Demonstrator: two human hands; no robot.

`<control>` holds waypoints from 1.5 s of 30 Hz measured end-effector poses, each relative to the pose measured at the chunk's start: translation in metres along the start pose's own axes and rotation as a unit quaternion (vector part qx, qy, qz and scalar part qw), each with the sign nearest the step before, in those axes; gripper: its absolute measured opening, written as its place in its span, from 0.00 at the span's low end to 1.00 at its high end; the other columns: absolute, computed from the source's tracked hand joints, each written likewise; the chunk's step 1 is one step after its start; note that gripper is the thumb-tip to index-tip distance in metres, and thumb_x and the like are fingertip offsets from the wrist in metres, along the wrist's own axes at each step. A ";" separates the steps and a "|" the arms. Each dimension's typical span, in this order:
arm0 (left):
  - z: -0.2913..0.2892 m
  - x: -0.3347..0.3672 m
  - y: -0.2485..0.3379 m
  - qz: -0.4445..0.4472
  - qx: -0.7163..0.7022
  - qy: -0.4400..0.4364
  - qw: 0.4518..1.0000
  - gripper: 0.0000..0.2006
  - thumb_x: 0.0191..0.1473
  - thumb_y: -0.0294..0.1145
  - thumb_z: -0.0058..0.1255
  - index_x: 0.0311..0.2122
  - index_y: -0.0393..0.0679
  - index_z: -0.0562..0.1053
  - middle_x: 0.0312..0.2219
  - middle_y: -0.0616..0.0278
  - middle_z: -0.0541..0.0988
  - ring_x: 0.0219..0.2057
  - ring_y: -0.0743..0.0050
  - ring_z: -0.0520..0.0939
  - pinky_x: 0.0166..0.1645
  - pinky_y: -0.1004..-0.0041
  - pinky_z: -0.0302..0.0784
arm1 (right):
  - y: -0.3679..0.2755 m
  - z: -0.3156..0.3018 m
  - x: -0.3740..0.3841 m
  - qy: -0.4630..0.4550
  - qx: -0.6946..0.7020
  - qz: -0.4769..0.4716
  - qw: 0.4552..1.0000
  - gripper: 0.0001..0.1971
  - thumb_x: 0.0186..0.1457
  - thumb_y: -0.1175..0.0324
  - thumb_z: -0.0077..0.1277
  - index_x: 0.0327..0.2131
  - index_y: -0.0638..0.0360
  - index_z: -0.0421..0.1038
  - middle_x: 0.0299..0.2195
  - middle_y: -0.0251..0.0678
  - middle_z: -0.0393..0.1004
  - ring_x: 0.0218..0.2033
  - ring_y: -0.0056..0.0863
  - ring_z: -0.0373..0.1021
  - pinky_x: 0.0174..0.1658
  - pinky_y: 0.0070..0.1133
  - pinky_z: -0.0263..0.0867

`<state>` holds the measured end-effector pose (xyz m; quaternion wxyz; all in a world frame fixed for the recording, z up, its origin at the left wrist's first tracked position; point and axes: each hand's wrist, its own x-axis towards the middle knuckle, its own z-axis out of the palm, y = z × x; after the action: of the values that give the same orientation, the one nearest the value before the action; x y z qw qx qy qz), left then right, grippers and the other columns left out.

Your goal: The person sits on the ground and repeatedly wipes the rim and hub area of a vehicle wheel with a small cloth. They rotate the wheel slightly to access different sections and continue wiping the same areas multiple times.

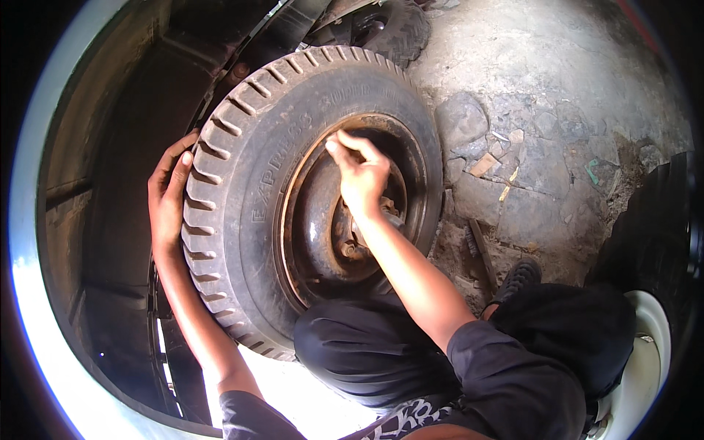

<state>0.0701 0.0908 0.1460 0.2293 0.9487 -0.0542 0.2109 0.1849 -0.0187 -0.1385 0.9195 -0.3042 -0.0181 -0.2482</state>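
Observation:
A large black wheel point(257, 169) with a chunky, dusty tread stands upright before me. Its rusty steel rim point(297, 275) surrounds a metal hub point(352, 249) with bolts. Along the tyre's left side, my left hand point(170, 187) rests against the tread, its thumb apart from the fingers. Over the upper part of the rim, my right hand point(361, 169) is closed, thumb and forefinger pinched together near the inner rim edge. Whatever lies between those fingertips is too small or hidden to tell.
Dark vehicle bodywork point(110, 242) curves along the left. Another tyre point(396, 33) lies at the top. Broken bits and scraps point(499, 165) litter the rough concrete floor on the right. A narrow bar point(480, 253) lies by my shoe point(521, 279). My knee point(352, 334) nearly meets the wheel.

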 end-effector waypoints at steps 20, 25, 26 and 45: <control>-0.001 0.001 -0.005 -0.008 -0.007 -0.003 1.000 0.21 0.70 0.40 0.50 0.59 0.37 0.77 0.51 0.57 0.84 0.51 0.72 0.82 0.60 0.69 0.74 | -0.003 0.001 0.018 0.036 0.083 0.058 0.994 0.12 0.61 0.75 0.66 0.47 0.70 0.81 0.39 0.42 0.85 0.41 0.20 0.80 0.47 0.17 0.76; 0.007 -0.004 0.004 -0.033 -0.056 0.009 0.998 0.19 0.69 0.40 0.53 0.57 0.38 0.79 0.47 0.60 0.84 0.49 0.74 0.81 0.58 0.72 0.74 | -0.013 0.005 -0.015 -0.033 0.025 0.021 0.999 0.11 0.58 0.75 0.68 0.44 0.67 0.82 0.39 0.42 0.86 0.39 0.20 0.81 0.46 0.17 0.76; 0.005 -0.005 0.001 -0.031 -0.060 0.015 0.998 0.19 0.69 0.40 0.53 0.57 0.38 0.79 0.46 0.61 0.85 0.48 0.74 0.82 0.57 0.73 0.75 | -0.010 0.004 -0.006 -0.015 0.039 0.053 0.998 0.11 0.58 0.75 0.68 0.44 0.67 0.82 0.39 0.41 0.86 0.39 0.20 0.81 0.46 0.17 0.76; 0.006 0.001 -0.007 0.023 -0.049 0.004 0.999 0.20 0.66 0.45 0.57 0.52 0.39 0.83 0.46 0.60 0.86 0.50 0.77 0.82 0.58 0.73 0.73 | -0.035 0.015 -0.037 -0.047 0.128 0.097 0.986 0.16 0.60 0.77 0.67 0.50 0.73 0.79 0.39 0.41 0.85 0.32 0.17 0.76 0.34 0.13 0.70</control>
<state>0.0744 0.0937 0.1384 0.2708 0.9341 -0.0853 0.2165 0.1379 -0.0184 -0.1139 0.9687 -0.1959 -0.0627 -0.1386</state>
